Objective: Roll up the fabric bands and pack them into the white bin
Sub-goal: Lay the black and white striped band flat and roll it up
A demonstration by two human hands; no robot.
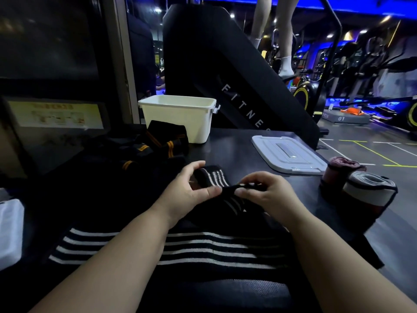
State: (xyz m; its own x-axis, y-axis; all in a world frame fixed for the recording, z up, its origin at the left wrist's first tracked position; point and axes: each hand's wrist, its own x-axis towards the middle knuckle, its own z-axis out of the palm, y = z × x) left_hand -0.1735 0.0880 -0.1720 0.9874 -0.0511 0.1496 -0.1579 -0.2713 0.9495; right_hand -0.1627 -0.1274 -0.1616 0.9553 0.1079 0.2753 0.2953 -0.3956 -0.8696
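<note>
Band (213, 178), black with white stripes, lies in front of the person at the near middle of the dark surface (225, 150). Its long striped length runs back under both forearms towards the body. The far end is lifted a little between the hands. The left hand (187, 190) has its grip on that end, with the thumb pressed against the fabric and the forefinger curled over the top. The right hand (266, 195) pinches a bunched fold of the same band just beside it, its fingers curled tight round the cloth. The two hands nearly touch.

The bin (180, 123) stands open at the back of the surface, well apart from the hands. I cannot see what is inside it. A pile (158, 141) of black bands with orange stripes lies loose against its front left. The lid (286, 154) lies flat to the right of the bin. Two rolls (370, 190) of finished bands stand at the right edge, touching one another, one reddish and one with a pale stripe. Behind the surface rises a black stair machine (225, 86), and a person's legs (286, 41) are on its steps.
</note>
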